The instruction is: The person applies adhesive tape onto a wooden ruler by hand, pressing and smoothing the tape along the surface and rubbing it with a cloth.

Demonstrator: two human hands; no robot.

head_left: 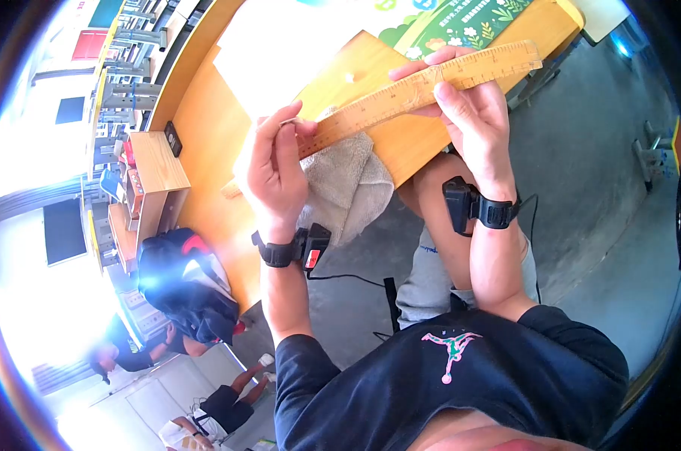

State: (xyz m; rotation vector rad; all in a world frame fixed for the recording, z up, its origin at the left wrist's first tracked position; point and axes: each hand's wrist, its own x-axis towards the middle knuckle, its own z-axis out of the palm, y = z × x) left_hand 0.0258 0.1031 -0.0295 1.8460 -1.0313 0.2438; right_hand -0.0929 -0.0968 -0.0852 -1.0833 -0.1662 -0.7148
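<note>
A long yellowish ruler is held up at a slant above the wooden desk. My right hand grips it near its right end, thumb on the near face and fingers behind. My left hand is closed near the ruler's left part, thumb and fingertips pressed together; a small bit of something pale shows at the fingertips. Below the ruler, a grey cloth hangs over the desk's edge, beside my left hand. A small whitish piece lies on the desk beyond the ruler.
White paper and a green printed sheet lie at the desk's far side. At the left are a small black box, a wooden shelf box and a dark bag. Other people appear at the lower left.
</note>
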